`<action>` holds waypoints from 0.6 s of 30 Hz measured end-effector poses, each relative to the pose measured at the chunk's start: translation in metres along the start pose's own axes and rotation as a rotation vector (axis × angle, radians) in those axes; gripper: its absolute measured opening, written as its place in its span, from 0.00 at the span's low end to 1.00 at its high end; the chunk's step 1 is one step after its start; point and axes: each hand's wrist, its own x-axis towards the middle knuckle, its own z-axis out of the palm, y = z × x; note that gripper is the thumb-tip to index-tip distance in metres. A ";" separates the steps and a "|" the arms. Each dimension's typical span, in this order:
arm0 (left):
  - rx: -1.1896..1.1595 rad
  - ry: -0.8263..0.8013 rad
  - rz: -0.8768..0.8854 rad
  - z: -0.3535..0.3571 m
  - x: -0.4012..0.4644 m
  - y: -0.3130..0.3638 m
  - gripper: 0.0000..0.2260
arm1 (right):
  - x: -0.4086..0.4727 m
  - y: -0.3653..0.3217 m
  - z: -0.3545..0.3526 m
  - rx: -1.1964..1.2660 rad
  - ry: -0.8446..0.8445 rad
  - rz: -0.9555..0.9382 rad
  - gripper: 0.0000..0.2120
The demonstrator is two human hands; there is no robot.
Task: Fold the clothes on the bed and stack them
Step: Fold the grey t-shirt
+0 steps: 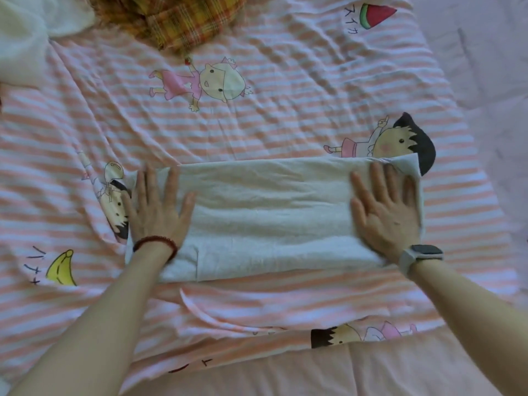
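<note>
The folded white garment (271,218) lies lengthwise left to right on the striped sheet (285,124). Left hand (157,207) and right hand (385,212) press its ends, fingers flat, gripping nothing. A plaid cloth (177,18) sits well beyond.

Open striped bed sheet (285,132) lies beyond the folded white garment (271,218), flat but wrinkled, up to the plaid garment (174,21) heaped at the far edge. A white cloth (23,38) occupies the far left corner. The left hand (157,207) and right hand (385,212) cover the two ends of the folded garment; its middle is uncovered. A raised sheet fold (205,310) crosses the near side.
</note>
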 end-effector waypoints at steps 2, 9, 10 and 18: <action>-0.006 -0.048 -0.023 -0.006 0.001 -0.001 0.30 | -0.004 0.023 -0.004 -0.040 -0.013 0.086 0.28; -0.045 0.009 -0.086 -0.029 -0.043 0.028 0.27 | -0.018 0.028 -0.027 0.074 -0.042 0.326 0.29; -0.084 0.041 -0.019 -0.030 -0.060 0.037 0.27 | -0.024 0.017 -0.031 0.112 0.027 0.287 0.29; -0.064 -0.102 -0.206 0.001 -0.110 0.021 0.26 | -0.006 0.037 -0.016 0.022 -0.033 0.140 0.28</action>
